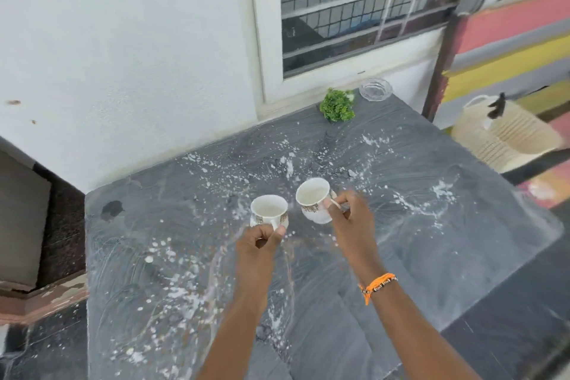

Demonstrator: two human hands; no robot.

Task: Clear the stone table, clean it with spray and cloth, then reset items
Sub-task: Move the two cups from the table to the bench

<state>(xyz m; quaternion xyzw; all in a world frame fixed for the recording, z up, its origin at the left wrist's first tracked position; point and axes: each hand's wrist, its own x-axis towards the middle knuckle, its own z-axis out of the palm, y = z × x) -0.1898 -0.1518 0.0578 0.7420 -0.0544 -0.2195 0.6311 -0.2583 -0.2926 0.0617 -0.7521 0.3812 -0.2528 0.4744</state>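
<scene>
Your left hand (260, 237) pinches the handle of the left cup (269, 211), fingers (279, 233) curled tight around it, the cup just beyond your knuckles. Your right hand (348, 219) grips the handle of the right cup (314, 199), thumb and fingers closed on it; that cup tilts toward the left one, and the two sit just beside each other. Whether either cup touches the counter (431, 241) you cannot tell. The dark stone is speckled white. At its far edge stand a small green plant (337, 105) and a glass ashtray (375, 89), near each other.
</scene>
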